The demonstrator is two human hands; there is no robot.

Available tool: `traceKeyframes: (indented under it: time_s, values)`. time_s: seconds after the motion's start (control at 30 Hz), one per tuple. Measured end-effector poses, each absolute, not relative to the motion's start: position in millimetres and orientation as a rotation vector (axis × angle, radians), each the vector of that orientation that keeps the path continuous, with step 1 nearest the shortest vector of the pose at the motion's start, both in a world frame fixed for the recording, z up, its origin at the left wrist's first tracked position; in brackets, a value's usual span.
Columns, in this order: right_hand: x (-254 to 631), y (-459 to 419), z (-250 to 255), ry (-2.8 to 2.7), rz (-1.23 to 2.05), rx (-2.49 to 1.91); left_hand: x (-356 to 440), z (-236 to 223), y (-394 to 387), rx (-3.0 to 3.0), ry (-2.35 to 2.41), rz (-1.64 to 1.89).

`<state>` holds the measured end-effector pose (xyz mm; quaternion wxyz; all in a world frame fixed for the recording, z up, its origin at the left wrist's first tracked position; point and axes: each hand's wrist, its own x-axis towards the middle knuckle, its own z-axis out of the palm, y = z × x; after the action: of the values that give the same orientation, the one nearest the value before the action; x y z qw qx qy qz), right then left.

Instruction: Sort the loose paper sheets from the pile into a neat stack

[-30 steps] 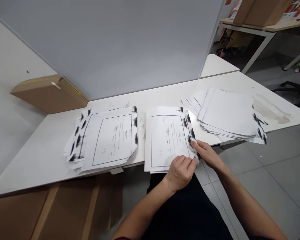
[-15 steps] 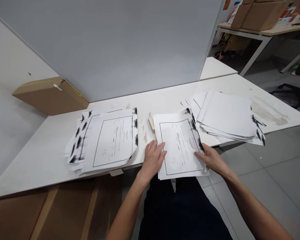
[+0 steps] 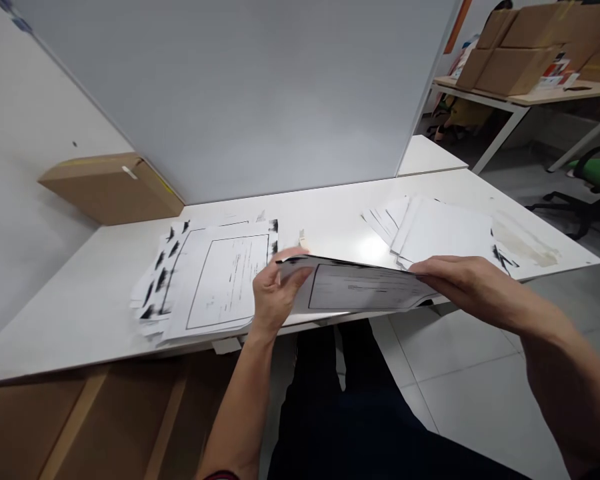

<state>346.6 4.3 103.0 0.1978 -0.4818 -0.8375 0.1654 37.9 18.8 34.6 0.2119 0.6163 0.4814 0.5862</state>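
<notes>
Currently, the left hand (image 3: 274, 297) pinches one end of a sheaf of printed sheets (image 3: 363, 290) between the thumb below and the fingers at the top edge, while the right hand (image 3: 473, 283) grips the opposite end, its fingers lying nearly straight along the upper corner. The sheaf stands tilted on its long side at the front of the table (image 3: 80, 293), between two paper piles, with a black-framed page turned toward the person; whether its lower edge touches the surface cannot be told. Just beside the left hand lies the left pile (image 3: 225, 287), printed side up, with black smudges along its edges. Near the right hand is the right pile (image 3: 447, 223), mostly blank on top and fanned out. Behind the left hand sits a small pale object (image 3: 303, 237), partly hidden. A cardboard box (image 3: 110, 190) leans at the far left, beside a tall grey-white panel (image 3: 240, 100).
</notes>
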Motion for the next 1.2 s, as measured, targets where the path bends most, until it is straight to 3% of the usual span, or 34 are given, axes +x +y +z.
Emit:
traceKeyframes:
  time_s: [0.2, 0.33, 0.43, 0.57, 0.8, 1.07, 1.2]
  values:
    - [361, 25, 83, -1.92, 0.802, -1.453, 33, 18, 22, 1.394, 1.306, 1.874]
    - [359, 30, 65, -1.581, 0.857, -1.212, 28, 15, 24, 1.306, 1.197, 2.008]
    - [351, 31, 53, -1.498, 0.905, -1.067, 28, 16, 23, 1.397, 1.152, 1.925]
    - [346, 33, 40, -1.532, 1.001, -1.251, 30, 23, 20, 1.559, 1.114, 1.769]
    - [350, 35, 39, -1.617, 0.943, -1.231, 31, 34, 24, 1.709, 0.905, 1.787]
    - [352, 30, 44, -1.874, 0.642, -1.433, 27, 32, 25, 1.568, 1.293, 1.833]
    - [358, 23, 49, -1.795, 0.606, -1.457, 22, 36, 29, 1.415, 1.34, 1.668]
